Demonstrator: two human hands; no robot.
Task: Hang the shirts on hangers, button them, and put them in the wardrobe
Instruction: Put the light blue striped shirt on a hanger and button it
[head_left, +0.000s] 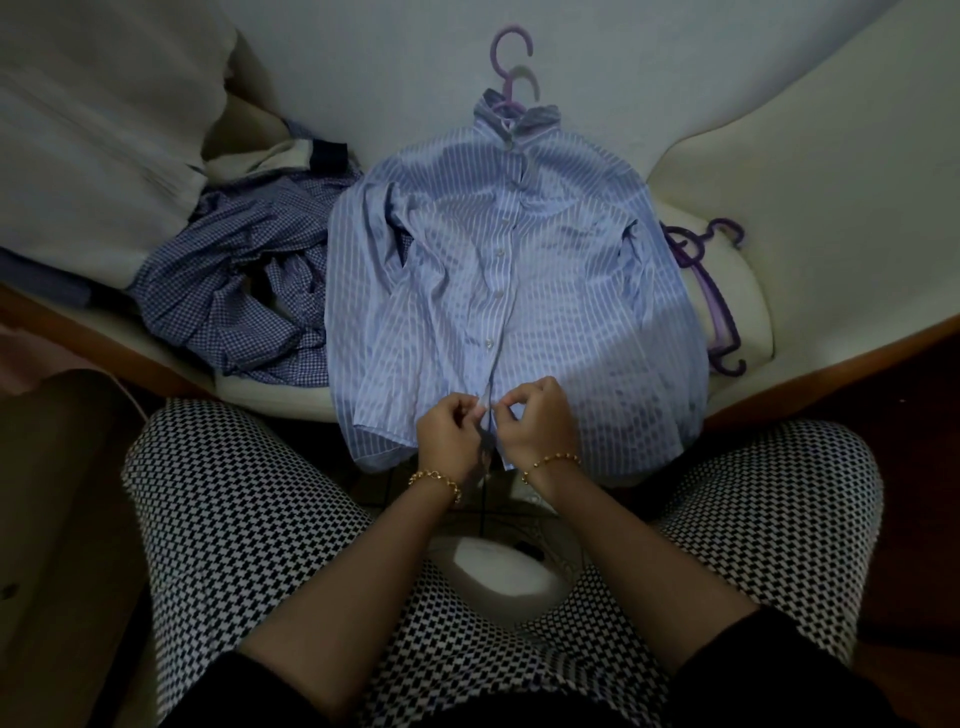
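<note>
A light blue striped shirt (519, 291) lies flat on a white sofa seat (737, 291), front up, on a purple hanger (511, 67) whose hook pokes out above the collar. Several buttons along the placket look fastened. My left hand (449, 431) and my right hand (537, 418) meet at the bottom of the placket near the hem, and each pinches an edge of the shirt front there. The lowest button is hidden by my fingers.
A crumpled blue checked shirt (239, 291) lies to the left of the striped one. Spare purple hangers (711, 291) lie at the right of the seat. My knees in checked trousers (249, 519) press against the sofa's front edge.
</note>
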